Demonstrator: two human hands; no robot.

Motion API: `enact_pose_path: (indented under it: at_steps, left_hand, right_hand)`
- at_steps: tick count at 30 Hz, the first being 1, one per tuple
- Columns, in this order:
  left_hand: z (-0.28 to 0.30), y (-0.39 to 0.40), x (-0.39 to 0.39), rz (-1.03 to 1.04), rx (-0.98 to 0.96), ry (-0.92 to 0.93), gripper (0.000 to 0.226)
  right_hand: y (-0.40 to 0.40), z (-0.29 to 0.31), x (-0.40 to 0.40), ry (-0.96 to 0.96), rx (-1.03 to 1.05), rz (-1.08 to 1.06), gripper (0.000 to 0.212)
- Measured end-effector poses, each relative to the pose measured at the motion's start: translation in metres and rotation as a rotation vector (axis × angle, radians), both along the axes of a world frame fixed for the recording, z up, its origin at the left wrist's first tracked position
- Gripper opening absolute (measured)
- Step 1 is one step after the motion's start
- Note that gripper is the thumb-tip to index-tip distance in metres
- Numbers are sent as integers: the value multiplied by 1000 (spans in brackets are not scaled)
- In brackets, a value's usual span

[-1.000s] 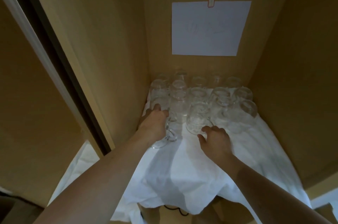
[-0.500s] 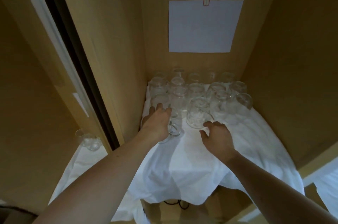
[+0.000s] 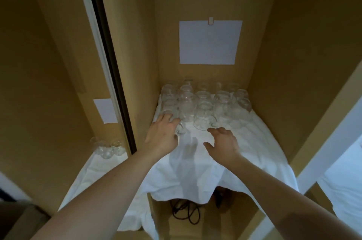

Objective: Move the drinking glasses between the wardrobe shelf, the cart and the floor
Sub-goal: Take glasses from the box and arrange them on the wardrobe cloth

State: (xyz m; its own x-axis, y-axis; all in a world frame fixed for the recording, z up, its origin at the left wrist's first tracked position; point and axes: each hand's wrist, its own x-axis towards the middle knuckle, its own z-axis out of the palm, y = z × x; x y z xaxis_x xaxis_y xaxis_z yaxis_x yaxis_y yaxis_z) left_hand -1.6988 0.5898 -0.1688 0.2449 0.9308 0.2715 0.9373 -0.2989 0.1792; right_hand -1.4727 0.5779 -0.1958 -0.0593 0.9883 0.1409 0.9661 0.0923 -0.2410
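Note:
Several clear drinking glasses [image 3: 203,102] stand crowded at the back of the wardrobe shelf [image 3: 264,141], which is covered by a white cloth. My left hand [image 3: 162,134] reaches over a small glass [image 3: 181,129] at the front left of the group and grips it from above; most of that glass is hidden under the palm. My right hand [image 3: 223,141] hovers just above the cloth with loosely curled fingers and holds nothing. It sits a little in front of a round glass [image 3: 203,119] at the front of the group.
A white sheet of paper [image 3: 208,41] is clipped to the wardrobe's back wall. A sliding door edge [image 3: 109,75] runs down the left, and more glasses [image 3: 107,148] stand on a white cloth beside it. A black cable [image 3: 186,212] lies under the shelf.
My right hand has drawn back slightly from the front glass. My left hand stays on the small glass. The view has pulled back, showing the glasses at the lower left.

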Motion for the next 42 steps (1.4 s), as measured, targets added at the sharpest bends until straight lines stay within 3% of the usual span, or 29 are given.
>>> enact_pose_path:
  at_steps: [17,32,42]
  left_hand:
    - [-21,-176,-70,230,-104,-26,55]
    - [-29,-223,-255,398,-158,-93,63]
    - [-49,-228,-363,382,-175,-133,63]
  right_hand:
    - [-117,-17,-81,38,-46,264,59]
    - [-154,-31,-269,48,-130,356,60]
    - [-172,-44,-383,28,-159,319,59]
